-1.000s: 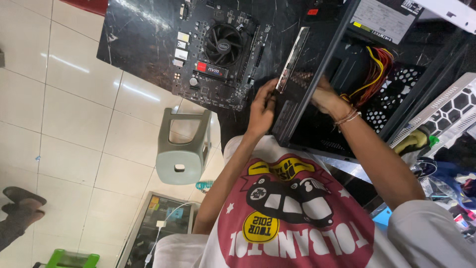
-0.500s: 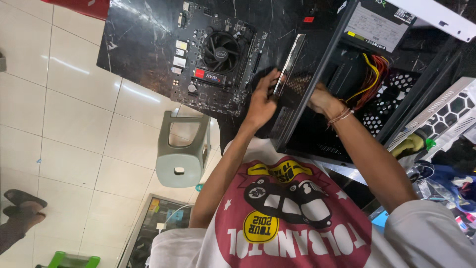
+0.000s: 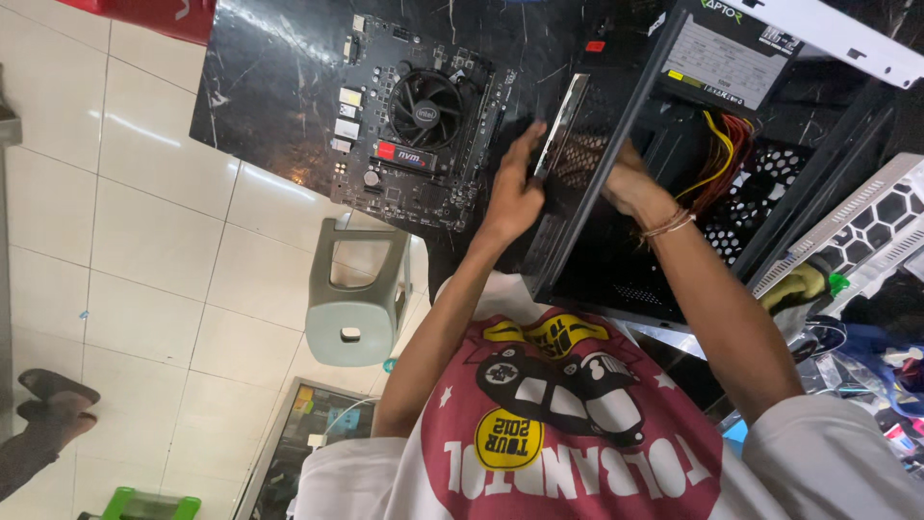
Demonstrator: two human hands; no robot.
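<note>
A black computer case (image 3: 616,279) lies open on the dark marble table, with a silver back plate (image 3: 561,123) at its rear wall. My left hand (image 3: 513,188) rests against the outside of that wall, fingers stretched up along the plate's edge. My right hand (image 3: 630,185), a bracelet on its wrist, is inside the case and presses toward the same wall from within; its fingers are hidden. A power supply (image 3: 724,53) with yellow and red cables (image 3: 724,159) sits in the case's far end.
A motherboard (image 3: 414,120) with a round cooler fan lies on the table (image 3: 269,87) left of the case. A grey plastic stool (image 3: 358,289) stands on the tiled floor below. A white perforated case panel (image 3: 857,226) is at the right. Another person's foot (image 3: 53,395) is at far left.
My left hand has uncurled from gripping the case's rear edge, and its fingers now lie stretched along the silver plate. My right hand stays inside the case.
</note>
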